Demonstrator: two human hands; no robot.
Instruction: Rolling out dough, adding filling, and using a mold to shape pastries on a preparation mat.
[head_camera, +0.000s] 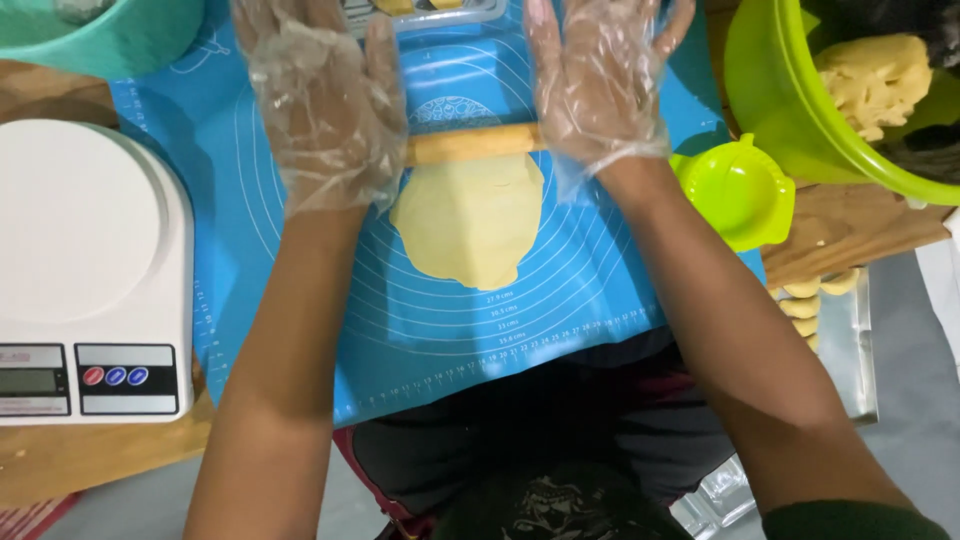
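— Where's the dough (470, 222)?

— Flat on the blue mat (440, 330), mid-table, a thin pale sheet. The wooden rolling pin (472, 143) sits across its far edge.

— And the hands?

— Both gloved in clear plastic. Left hand (322, 100) and right hand (600, 80) lie spread wide, palms pressing the pin's ends, gripping nothing.

— How would the sheet handle?

— Soft, light, likely to stretch or tear. Best lifted from its edges, fingers slid underneath. White scale (90, 270) sits left, green bowl (770, 100) right.
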